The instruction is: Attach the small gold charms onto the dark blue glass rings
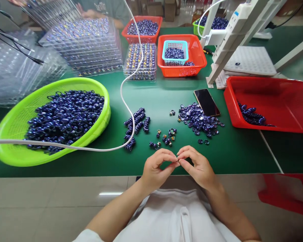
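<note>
My left hand [158,168] and my right hand [197,165] meet fingertip to fingertip at the table's front edge. Both pinch one tiny dark piece [178,160], mostly hidden by the fingers, so its kind does not show. Just beyond them lie several small blue pieces with greenish-gold parts [170,136]. Left of these are short stacks of shiny dark-blue rings [137,121]. A loose heap of round dark-blue caps [200,118] spreads to the right, with a black phone [207,102] resting against its far side.
A lime-green basket [104,111] full of blue ring pieces stands left. At right is a red tray [280,101]. Clear plastic trays [91,50] and orange baskets [183,71] line the back. A white cable [122,90] crosses the table [161,94]. Another person's hand [87,12] shows behind.
</note>
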The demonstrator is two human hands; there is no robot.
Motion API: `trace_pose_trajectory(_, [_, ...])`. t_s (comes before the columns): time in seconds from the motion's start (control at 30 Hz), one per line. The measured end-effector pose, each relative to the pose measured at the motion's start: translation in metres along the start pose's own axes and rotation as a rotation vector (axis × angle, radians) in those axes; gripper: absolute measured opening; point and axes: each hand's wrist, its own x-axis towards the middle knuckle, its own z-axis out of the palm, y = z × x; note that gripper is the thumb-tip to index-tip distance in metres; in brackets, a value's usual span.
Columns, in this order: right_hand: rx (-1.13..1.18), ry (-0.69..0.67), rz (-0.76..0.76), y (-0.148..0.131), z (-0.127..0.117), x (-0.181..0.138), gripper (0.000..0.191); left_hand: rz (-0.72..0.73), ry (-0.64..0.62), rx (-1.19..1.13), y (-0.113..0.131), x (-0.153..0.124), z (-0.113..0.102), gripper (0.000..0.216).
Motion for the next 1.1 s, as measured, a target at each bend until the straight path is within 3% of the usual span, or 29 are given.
trace_pose_trajectory(0.23, [0.172,-0.075,0.084,-0.001,0.002,0.001,0.008,0.145,-0.094,0.023,0.001,0.002,-0.004,0.011])
trace_pose_trajectory(0.37, [0.147,-0.085,0.103,0.0,-0.001,-0.001,0.01,0.241,-0.098,0.213,-0.004,0.002,-0.021,0.017])
trace_pose_trajectory(0.5, [0.084,-0.053,0.113,0.001,-0.007,-0.004,0.012,0.135,0.1,0.631,-0.019,0.005,-0.049,0.025])
trace_pose_trajectory(0.57, [0.071,-0.05,0.117,0.002,-0.007,-0.004,0.012,0.046,0.137,0.793,-0.028,0.007,-0.059,0.028])
trace_pose_trajectory(0.77, [0.062,-0.035,0.112,0.005,0.0,-0.003,0.013,0.029,0.078,0.861,-0.037,0.013,-0.062,0.014])
trace_pose_trajectory(0.93, [0.056,-0.034,0.143,0.008,0.001,-0.004,0.013,-0.02,0.061,0.909,-0.033,0.015,-0.062,0.019])
trace_pose_trajectory(1.1, [0.068,-0.045,0.138,0.006,0.001,-0.003,0.014,-0.091,-0.058,0.977,-0.026,0.019,-0.067,0.021])
